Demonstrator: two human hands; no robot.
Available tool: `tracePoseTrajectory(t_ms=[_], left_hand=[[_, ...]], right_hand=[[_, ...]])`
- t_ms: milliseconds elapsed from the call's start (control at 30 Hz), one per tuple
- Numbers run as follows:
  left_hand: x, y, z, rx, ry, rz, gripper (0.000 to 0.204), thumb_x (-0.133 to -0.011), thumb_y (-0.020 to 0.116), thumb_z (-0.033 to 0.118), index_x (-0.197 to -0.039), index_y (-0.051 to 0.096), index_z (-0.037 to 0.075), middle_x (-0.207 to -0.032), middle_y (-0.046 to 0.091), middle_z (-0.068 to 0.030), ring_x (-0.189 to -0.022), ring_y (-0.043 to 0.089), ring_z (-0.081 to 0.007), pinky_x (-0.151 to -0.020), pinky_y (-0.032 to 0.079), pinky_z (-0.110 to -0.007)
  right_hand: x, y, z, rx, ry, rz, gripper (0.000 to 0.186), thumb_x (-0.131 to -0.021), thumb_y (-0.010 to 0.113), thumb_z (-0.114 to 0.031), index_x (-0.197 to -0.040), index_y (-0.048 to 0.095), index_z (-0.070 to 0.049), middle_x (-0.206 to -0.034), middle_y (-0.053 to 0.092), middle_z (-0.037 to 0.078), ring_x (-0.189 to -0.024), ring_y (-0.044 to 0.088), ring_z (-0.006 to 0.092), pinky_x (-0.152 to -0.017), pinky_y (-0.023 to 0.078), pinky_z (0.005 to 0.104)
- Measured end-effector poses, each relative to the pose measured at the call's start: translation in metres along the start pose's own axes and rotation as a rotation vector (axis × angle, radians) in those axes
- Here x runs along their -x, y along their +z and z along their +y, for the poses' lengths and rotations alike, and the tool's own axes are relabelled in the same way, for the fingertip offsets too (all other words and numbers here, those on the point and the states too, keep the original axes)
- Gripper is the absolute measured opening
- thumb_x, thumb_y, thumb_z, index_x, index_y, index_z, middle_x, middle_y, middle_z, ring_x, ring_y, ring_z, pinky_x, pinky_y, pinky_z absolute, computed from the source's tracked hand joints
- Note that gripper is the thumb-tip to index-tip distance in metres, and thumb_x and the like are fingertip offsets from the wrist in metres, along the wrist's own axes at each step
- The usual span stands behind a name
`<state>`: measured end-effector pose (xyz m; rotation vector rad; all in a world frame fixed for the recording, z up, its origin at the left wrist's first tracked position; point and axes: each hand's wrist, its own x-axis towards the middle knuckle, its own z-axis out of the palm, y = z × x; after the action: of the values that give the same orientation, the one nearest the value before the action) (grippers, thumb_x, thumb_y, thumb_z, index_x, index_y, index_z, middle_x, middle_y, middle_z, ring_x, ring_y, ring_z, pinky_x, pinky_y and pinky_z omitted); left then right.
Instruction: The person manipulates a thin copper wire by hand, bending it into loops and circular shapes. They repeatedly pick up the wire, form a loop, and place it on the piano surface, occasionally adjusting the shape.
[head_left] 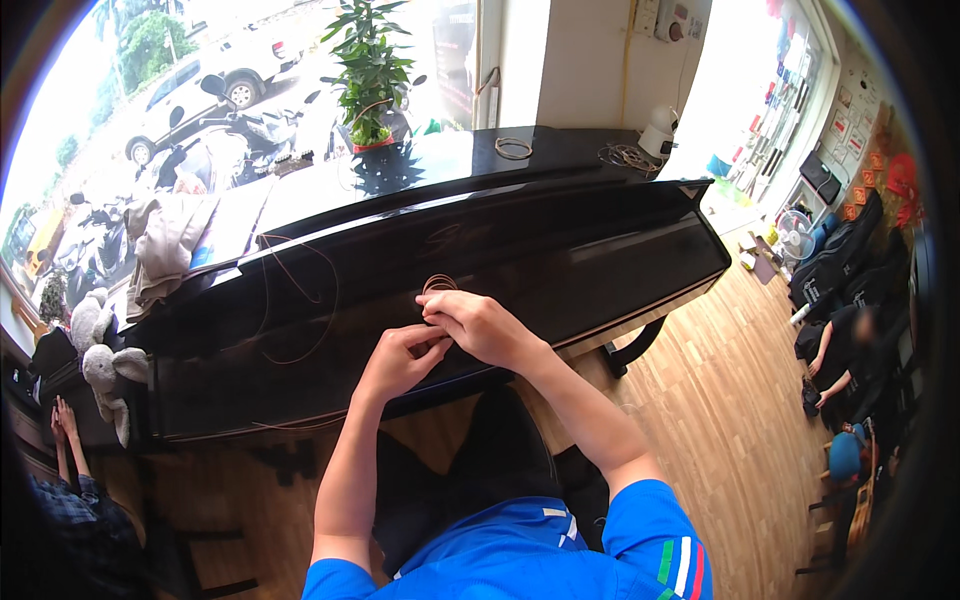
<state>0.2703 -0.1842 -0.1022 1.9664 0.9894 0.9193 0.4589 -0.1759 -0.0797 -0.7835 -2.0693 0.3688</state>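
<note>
Where piano point(560, 250) lid runs left to right, thin wire point(300, 300) loops left and down from both hands. Small coil point(438, 284) just above right hand point(480, 325), pinched there; left hand point(400, 362) below, pinching wire too. Colourful posters point(860, 130) far right wall.

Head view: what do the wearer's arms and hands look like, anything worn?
Both forearms are bare, and the left hand and right hand have no gloves. No watch or rings show. Short blue sleeves end above the elbow; the right one carries green, white and red stripes.
</note>
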Motion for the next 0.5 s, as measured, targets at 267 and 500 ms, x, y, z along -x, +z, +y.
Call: tracePoseTrajectory(t_ms=[267,500], left_hand=[[-0.001,0.005,0.002,0.112,-0.012,0.124,0.01,-0.088,0.075,0.011,-0.093,0.077,0.003,-0.077,0.067,-0.0016,-0.056,0.058,-0.0054,-0.046,0.044,-0.02],[-0.003,0.001,-0.007,0.28,-0.035,0.138,0.014,-0.086,0.077,0.012,-0.097,0.077,0.003,-0.089,0.071,-0.0046,-0.062,0.062,-0.0063,-0.047,0.046,-0.019]], right_hand=[[0.003,-0.047,-0.001,-0.136,0.313,-0.428,0.02,-0.096,0.063,-0.014,-0.108,0.07,0.0,-0.091,0.073,0.013,-0.08,0.071,0.0229,-0.078,0.055,0.0336],[0.001,-0.055,0.017,-0.601,0.546,-0.677,0.021,-0.095,0.066,-0.016,-0.103,0.071,0.003,-0.087,0.073,0.01,-0.078,0.07,0.0146,-0.077,0.055,0.0294]])
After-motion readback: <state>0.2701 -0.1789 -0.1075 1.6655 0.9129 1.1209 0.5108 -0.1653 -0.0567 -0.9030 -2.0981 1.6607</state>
